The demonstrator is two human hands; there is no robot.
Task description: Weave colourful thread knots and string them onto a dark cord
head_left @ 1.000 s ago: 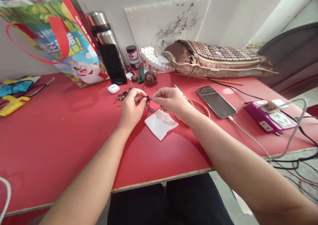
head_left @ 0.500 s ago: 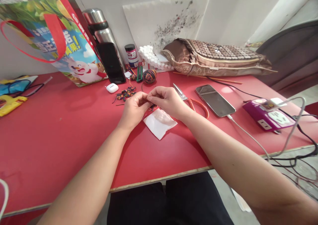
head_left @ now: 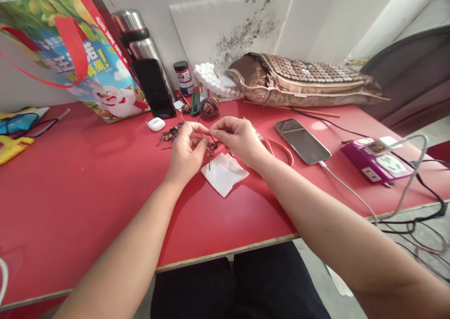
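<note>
Thin dark yarn [head_left: 210, 159] hangs between my hands above the table, one loose end dangling over a folded white paper [head_left: 225, 177]. My left hand [head_left: 188, 148] pinches a strand between thumb and fingertips. Close beside it, my right hand [head_left: 237, 138] is closed, thumb against forefinger, on the yarn too. A small multicoloured knotted piece [head_left: 215, 146] shows below the right fingertips; its rear part is hidden by the fingers. More multicoloured knotted yarn [head_left: 171, 133] lies behind my left hand. A ball of multicoloured yarn [head_left: 209, 107] rests farther back.
Orange-handled scissors [head_left: 279, 150] lie right of my right hand, partly covered by it. Beyond are a phone [head_left: 302, 140] on a cable and a purple power strip [head_left: 378, 162]. An earbud case [head_left: 156, 124], propped phone [head_left: 153, 88], steel flask [head_left: 140, 42] and bag [head_left: 108, 89] stand left.
My hands came together at the fingertips, then parted slightly, and a dark yarn end now hangs down between them. The knotted piece shows more below the right fingers.
</note>
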